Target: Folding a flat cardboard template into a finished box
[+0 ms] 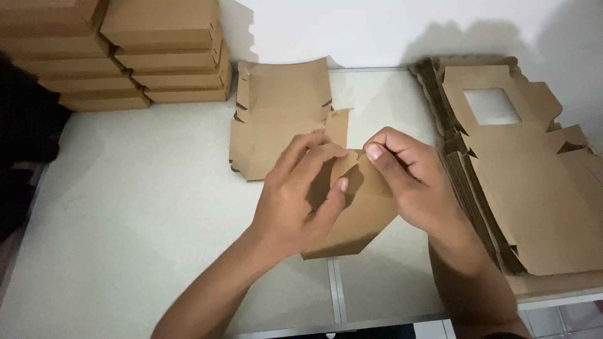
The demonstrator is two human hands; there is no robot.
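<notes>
— Brown cardboard box blank (352, 213), held over the tabletop (144, 207): left hand (295, 194) and right hand (408, 176) each pinch a flap.
— Crease squarely (I'd judge), keeping the tabs aligned.

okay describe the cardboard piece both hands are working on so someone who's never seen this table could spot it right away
Start at the pale table, with a stack of flat box blanks on its right and folded boxes at its far left. Near the middle front, the left hand and right hand pinch a brown cardboard blank. Unlike the flat blank lying behind it, this one is lifted and partly folded.
</notes>
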